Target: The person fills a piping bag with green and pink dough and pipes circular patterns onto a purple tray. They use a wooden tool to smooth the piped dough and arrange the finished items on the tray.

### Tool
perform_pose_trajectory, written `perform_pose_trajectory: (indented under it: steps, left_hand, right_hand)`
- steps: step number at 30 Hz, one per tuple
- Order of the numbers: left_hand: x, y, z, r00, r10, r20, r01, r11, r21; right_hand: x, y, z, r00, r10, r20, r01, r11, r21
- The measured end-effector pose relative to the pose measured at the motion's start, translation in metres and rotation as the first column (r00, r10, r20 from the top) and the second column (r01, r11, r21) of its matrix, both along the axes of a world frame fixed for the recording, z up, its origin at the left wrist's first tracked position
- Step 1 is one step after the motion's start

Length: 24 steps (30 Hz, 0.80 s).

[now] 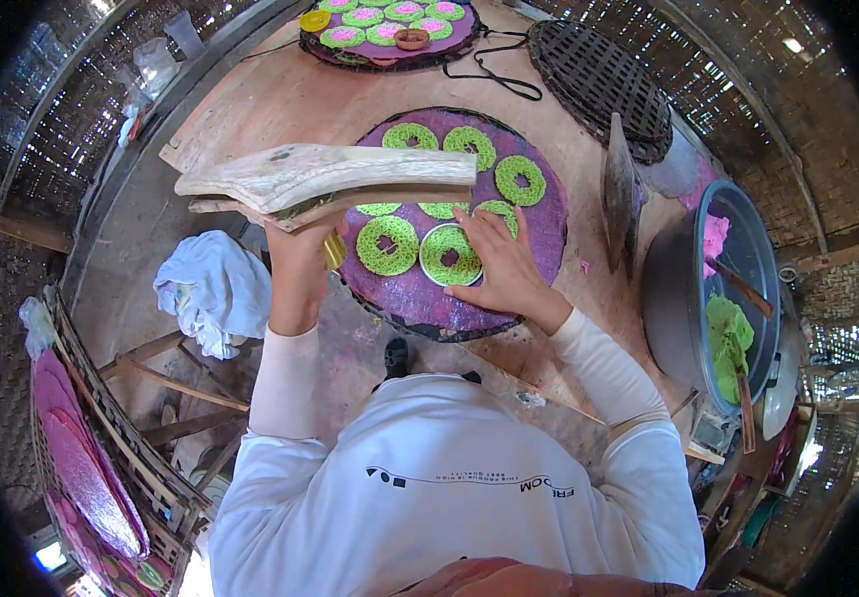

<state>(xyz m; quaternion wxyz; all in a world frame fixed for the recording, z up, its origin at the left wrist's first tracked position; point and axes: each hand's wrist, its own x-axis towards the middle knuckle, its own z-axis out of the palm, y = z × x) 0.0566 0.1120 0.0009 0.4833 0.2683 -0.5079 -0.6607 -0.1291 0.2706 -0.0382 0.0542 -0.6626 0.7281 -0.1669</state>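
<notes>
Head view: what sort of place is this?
Probably a food-making workshop with woven walls: lacy green rings lie on a round purple tray, near a grey tub holding a green dough-like lump.

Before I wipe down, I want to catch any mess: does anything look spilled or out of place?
Yes, slightly: a small pink scrap lies on the wooden table, right of the round purple tray. It looks odd because it sits apart from the pink lump in the grey basin, perhaps dropped.
</notes>
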Motion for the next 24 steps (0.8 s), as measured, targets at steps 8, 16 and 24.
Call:
perform_pose_trajectory:
  steps: [8,16,24]
  left_hand:
    - [0.003,0.000,0.001,0.997,0.079,0.013,-0.079,0.997,-0.009]
    - [-0.017,0.015,-0.027,0.989,0.144,0.012,-0.130,0.925,-0.358]
    - [-0.058,0.051,-0.028,0.936,0.236,0.259,0.167,0.350,-0.922]
  right_hand:
    - [-0.017,0.056,0.052,0.939,-0.273,0.211,0.261,0.962,0.086]
    - [0.013,0.076,-0.002,0.897,-0.424,0.125,0.430,0.903,-0.019]
    - [-0.019,0.079,0.122,0.973,-0.207,0.101,0.226,0.763,-0.606]
